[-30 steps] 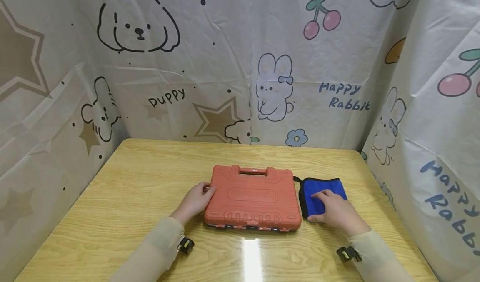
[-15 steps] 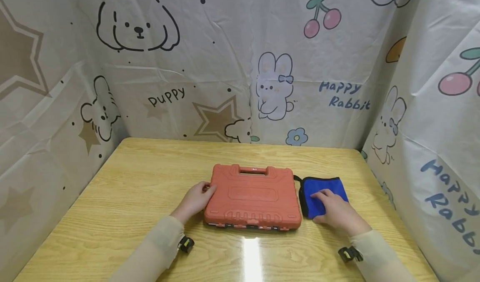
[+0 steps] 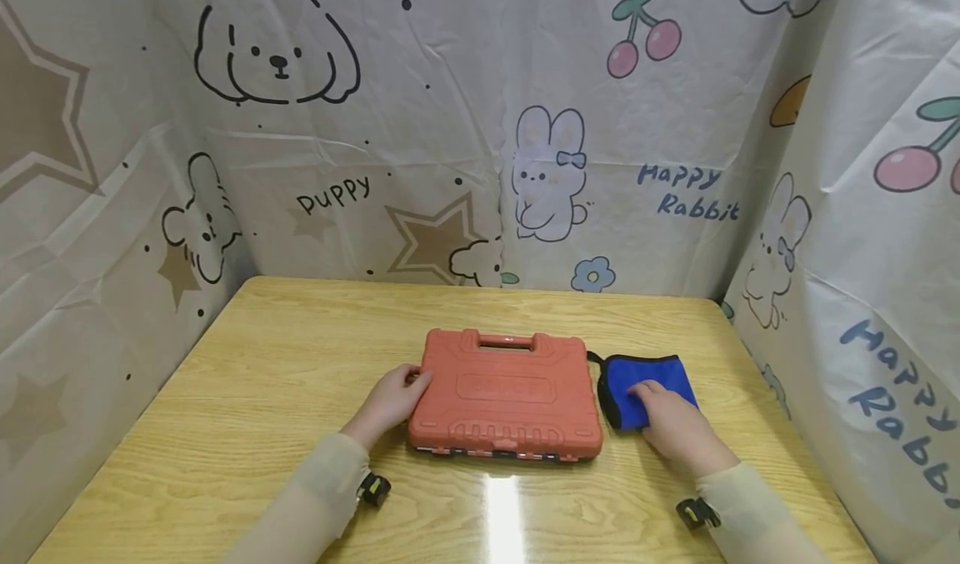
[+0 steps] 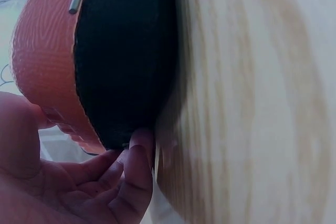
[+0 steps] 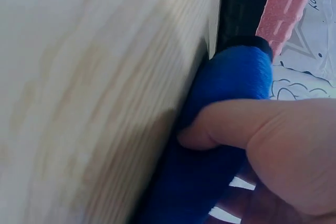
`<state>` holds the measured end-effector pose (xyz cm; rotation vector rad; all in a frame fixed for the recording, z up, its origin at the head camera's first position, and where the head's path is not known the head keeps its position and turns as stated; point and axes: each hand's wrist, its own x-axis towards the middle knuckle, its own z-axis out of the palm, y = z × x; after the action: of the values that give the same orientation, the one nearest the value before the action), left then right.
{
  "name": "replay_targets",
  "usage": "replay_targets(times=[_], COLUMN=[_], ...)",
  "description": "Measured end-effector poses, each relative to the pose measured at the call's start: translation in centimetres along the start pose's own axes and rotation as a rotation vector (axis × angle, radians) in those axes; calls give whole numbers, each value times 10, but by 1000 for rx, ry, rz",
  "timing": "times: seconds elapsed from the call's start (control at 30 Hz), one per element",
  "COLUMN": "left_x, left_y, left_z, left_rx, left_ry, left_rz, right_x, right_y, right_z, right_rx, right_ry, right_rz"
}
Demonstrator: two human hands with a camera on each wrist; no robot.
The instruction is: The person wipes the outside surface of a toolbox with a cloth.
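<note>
A closed red plastic tool case [image 3: 506, 418] lies flat on the table with its handle at the far side. My left hand [image 3: 390, 401] grips its left side. In the left wrist view, the thumb is against the red half and the curled fingers [image 4: 134, 182] meet the lower edge of the black half. Just right of the case lies a blue fabric pouch [image 3: 628, 376] with black trim. My right hand [image 3: 678, 426] pinches its near edge; in the right wrist view the thumb [image 5: 220, 124] presses into the blue cloth, the other fingers partly hidden behind it.
The wooden table [image 3: 300, 331] has light glare near its front. A patterned cloth [image 3: 420, 114] hangs behind the table and along both sides. A black strap [image 3: 594, 356] sits between pouch and case. Each wrist wears a small black camera.
My right thumb has drawn in toward the fingers, closing on the pouch, and the pouch's near edge has bunched up slightly. My left hand and the case stay put.
</note>
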<state>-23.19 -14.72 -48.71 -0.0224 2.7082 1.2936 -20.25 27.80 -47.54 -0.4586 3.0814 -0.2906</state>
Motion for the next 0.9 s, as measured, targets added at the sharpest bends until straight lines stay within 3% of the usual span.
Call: replay_targets(times=[0.2,0.63,0.9], left_x=[0,-3,-3], left_y=[0,-1,-1], left_z=[0,0,-1], left_rx=[-10,-1,-25], left_ry=[1,-19,-24], left_rz=[2,12,9], right_x=[1,4,12], right_y=[4,12,10], right_z=[1,-13,-24], right_rx=[16,119,297], right_ry=[49,37,175], right_rz=[13,109,254])
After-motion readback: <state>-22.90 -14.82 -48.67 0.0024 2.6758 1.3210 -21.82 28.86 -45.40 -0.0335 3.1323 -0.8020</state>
